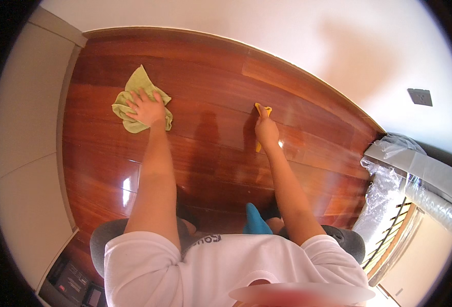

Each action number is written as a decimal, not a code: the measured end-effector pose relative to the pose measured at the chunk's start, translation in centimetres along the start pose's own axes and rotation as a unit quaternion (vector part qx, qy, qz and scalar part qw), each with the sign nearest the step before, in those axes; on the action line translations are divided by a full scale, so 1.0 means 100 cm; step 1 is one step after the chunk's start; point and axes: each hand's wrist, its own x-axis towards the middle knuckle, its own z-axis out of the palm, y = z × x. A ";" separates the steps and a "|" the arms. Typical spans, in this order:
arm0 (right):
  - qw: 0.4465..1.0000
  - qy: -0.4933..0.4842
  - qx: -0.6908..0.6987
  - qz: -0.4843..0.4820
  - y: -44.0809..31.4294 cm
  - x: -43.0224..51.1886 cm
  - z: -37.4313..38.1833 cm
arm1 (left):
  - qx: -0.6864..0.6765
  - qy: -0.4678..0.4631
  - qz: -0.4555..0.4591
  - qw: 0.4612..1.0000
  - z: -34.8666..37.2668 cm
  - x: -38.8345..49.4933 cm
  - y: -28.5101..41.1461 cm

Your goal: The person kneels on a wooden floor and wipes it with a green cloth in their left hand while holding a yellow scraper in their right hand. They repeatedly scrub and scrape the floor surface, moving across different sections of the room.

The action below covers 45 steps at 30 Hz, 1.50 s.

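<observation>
A yellow-green cloth lies rumpled on the glossy reddish wooden floor, towards the left. Flat on top of it rests my left hand, fingers spread and not curled around the fabric. My right hand is closed on a thin yellow cloth, held a little above or against the floor; which of the two I cannot tell. One end of that cloth shows past the fingertips and another below the palm, while its middle is hidden.
A white wall with a dark socket bounds the far side. Pale cabinet panels stand left, dark boxes lower left. Clear plastic wrapping covers things at right. A blue sock shows below my body.
</observation>
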 end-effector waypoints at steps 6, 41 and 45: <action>0.999 -0.001 0.006 -0.040 -0.017 0.021 0.002 | -0.015 0.006 -0.007 1.000 -0.002 0.000 0.001; 0.997 -0.002 0.014 -0.073 -0.027 0.030 0.002 | -0.018 0.020 0.001 1.000 0.004 -0.001 -0.002; 0.995 -0.007 0.006 -0.097 -0.038 0.018 0.010 | -0.007 0.017 0.004 1.000 0.002 0.000 -0.001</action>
